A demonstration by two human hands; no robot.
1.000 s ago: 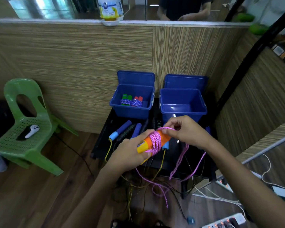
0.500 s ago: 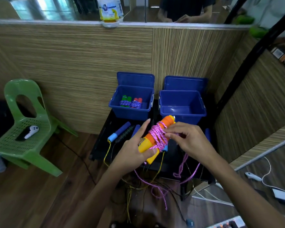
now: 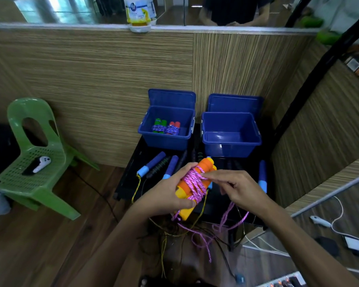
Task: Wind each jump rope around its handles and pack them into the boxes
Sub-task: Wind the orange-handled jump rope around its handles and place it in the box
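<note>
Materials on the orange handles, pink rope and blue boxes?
Orange handles: likely foam, matte and ribbed, with no shine.
Pink rope: braided cord, probably nylon or polyester; the woven fleck pattern shows.
Blue boxes: glossy molded plastic; light glints on the walls.

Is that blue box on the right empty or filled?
Empty: the right blue box shows only its bare floor, lid up. The left blue box holds two wound ropes.

Open, unfilled right box [image 3: 230,135] just beyond the hands; loose jump ropes [image 3: 153,165] cluttering the black table [image 3: 126,184] between.
</note>
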